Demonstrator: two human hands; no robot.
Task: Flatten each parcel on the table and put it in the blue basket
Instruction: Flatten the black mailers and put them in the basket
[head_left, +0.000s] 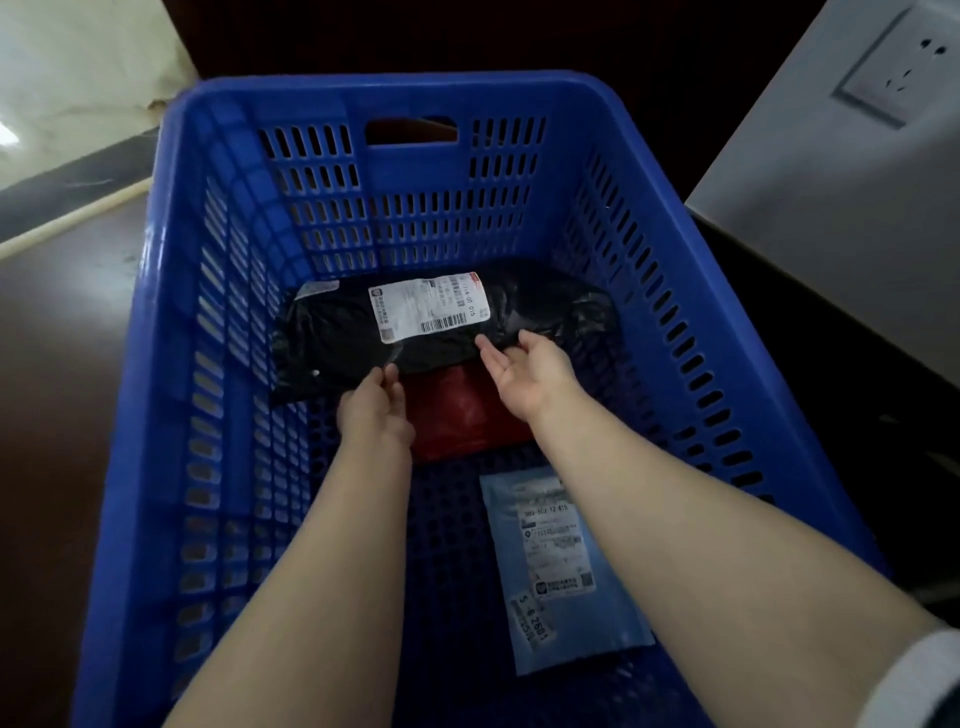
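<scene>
Where it lies flat at lower right of the frame, the grey-blue parcel (566, 561) looks like a thin, limp film mailer with paper labels. At centre frame, the left hand (375, 402) touches the near edge of the black parcel (550, 317); whether it pinches the film I cannot tell. The right hand (527, 374) is spread palm up, holding nothing. That glossy, crinkled bag seems light, soft and slippery, best taken by its edges. It overlaps a red parcel (457, 415) inside the rigid, slotted blue basket (415, 171).
</scene>
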